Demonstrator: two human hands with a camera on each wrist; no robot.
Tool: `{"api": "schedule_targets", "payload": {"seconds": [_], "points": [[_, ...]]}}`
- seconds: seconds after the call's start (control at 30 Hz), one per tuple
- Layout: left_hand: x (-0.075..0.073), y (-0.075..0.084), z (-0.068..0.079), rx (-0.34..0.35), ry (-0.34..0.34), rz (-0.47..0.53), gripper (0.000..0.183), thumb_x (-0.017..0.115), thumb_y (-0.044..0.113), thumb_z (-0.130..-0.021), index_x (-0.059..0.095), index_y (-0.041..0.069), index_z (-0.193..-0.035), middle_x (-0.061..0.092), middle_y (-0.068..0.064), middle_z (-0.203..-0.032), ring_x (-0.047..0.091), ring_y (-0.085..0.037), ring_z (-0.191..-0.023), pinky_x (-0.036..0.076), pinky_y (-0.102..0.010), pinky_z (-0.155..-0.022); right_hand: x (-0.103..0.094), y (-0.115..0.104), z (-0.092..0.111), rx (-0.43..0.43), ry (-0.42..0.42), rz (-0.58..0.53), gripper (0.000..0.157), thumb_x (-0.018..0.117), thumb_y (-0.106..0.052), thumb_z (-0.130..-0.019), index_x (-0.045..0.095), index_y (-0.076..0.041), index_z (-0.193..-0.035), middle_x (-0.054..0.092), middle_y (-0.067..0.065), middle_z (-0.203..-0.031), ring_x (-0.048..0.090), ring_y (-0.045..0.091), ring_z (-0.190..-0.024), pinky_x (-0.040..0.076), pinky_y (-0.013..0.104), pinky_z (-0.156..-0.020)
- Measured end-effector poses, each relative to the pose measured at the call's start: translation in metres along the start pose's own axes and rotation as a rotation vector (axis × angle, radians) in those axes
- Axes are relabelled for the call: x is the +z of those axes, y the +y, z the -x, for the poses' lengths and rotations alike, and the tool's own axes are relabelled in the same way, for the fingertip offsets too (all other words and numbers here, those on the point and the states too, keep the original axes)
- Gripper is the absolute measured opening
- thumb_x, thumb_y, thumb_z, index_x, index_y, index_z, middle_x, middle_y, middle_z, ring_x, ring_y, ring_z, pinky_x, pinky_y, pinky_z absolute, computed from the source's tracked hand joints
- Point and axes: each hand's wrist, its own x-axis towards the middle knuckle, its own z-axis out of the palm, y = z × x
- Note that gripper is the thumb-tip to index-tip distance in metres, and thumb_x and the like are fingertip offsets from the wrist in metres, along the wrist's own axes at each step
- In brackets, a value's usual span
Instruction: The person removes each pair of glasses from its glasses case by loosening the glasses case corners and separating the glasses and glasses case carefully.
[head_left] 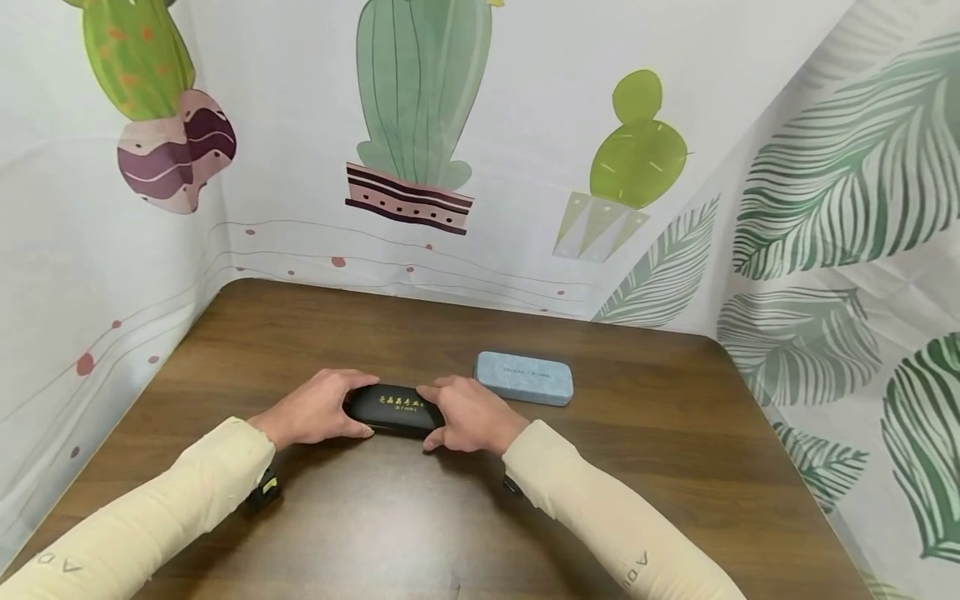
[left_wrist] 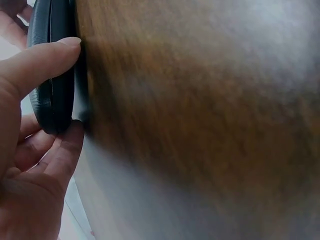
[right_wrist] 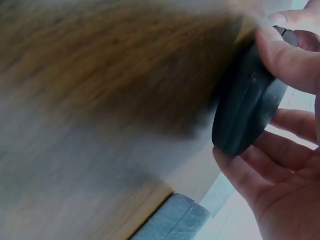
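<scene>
A black glasses case (head_left: 396, 408) with gold lettering on its lid lies lengthwise between the two hands, low over the wooden table. My left hand (head_left: 321, 408) grips its left end, thumb on the near side and fingers round the far side. At the other end, my right hand (head_left: 472, 415) holds the case the same way. A seam along the side of the black case (left_wrist: 51, 95) shows in the left wrist view, with its lid closed. The right wrist view shows the rounded end of the case (right_wrist: 240, 115) between thumb and fingers.
A light blue glasses case (head_left: 525, 377) lies closed on the table (head_left: 637, 467), just beyond and right of my right hand. White cloth (head_left: 300, 125) printed with cacti and leaves hangs behind and beside the table.
</scene>
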Motion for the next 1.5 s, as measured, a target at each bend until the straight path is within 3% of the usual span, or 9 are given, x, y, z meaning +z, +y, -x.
{"api": "schedule_targets", "payload": {"seconds": [0.3, 0.43, 0.73, 1.03, 1.5], "points": [[0.000, 0.002, 0.001, -0.017, -0.001, 0.015, 0.075, 0.093, 0.028, -0.074, 0.064, -0.003, -0.136, 0.069, -0.022, -0.134, 0.066, -0.036, -0.122, 0.053, -0.051, -0.101, -0.003, -0.002, 0.000, -0.021, 0.005, 0.045, 0.071, 0.085, -0.040, -0.085, 0.062, -0.006, -0.143, 0.076, 0.007, -0.117, 0.067, 0.016, -0.095, 0.055, 0.029, -0.086], [0.000, 0.003, 0.000, -0.022, 0.004, 0.013, 0.073, 0.094, 0.026, -0.074, 0.065, -0.003, -0.134, 0.070, -0.021, -0.131, 0.068, -0.034, -0.118, 0.054, -0.049, -0.099, -0.004, 0.000, -0.001, -0.008, -0.010, 0.003, 0.069, 0.087, -0.039, -0.084, 0.064, -0.007, -0.141, 0.078, 0.006, -0.115, 0.065, 0.012, -0.087, 0.054, 0.026, -0.081], [0.000, 0.003, -0.002, -0.026, 0.010, 0.027, 0.074, 0.095, 0.026, -0.072, 0.066, -0.003, -0.133, 0.073, -0.019, -0.126, 0.069, -0.027, -0.109, 0.054, -0.043, -0.092, -0.011, 0.007, -0.006, -0.031, -0.041, -0.079, 0.055, 0.090, -0.035, -0.080, 0.073, -0.011, -0.126, 0.074, -0.001, -0.088, 0.059, 0.010, -0.070, 0.048, 0.022, -0.069], [0.000, 0.000, -0.003, -0.038, 0.009, 0.038, 0.076, 0.096, 0.028, -0.070, 0.067, -0.001, -0.133, 0.074, -0.016, -0.125, 0.068, -0.023, -0.105, 0.053, -0.039, -0.089, -0.017, 0.010, -0.010, 0.011, -0.100, -0.149, 0.064, 0.090, -0.032, -0.082, 0.069, -0.004, -0.136, 0.079, 0.007, -0.111, 0.063, 0.009, -0.078, 0.053, 0.022, -0.077], [0.000, 0.000, -0.004, -0.037, 0.009, 0.029, 0.077, 0.096, 0.028, -0.068, 0.067, 0.000, -0.133, 0.075, -0.015, -0.123, 0.068, -0.021, -0.102, 0.054, -0.039, -0.088, -0.022, 0.012, -0.015, 0.037, -0.146, -0.202, 0.063, 0.089, -0.029, -0.082, 0.068, -0.005, -0.136, 0.079, 0.004, -0.109, 0.064, 0.008, -0.081, 0.052, 0.022, -0.078]]}}
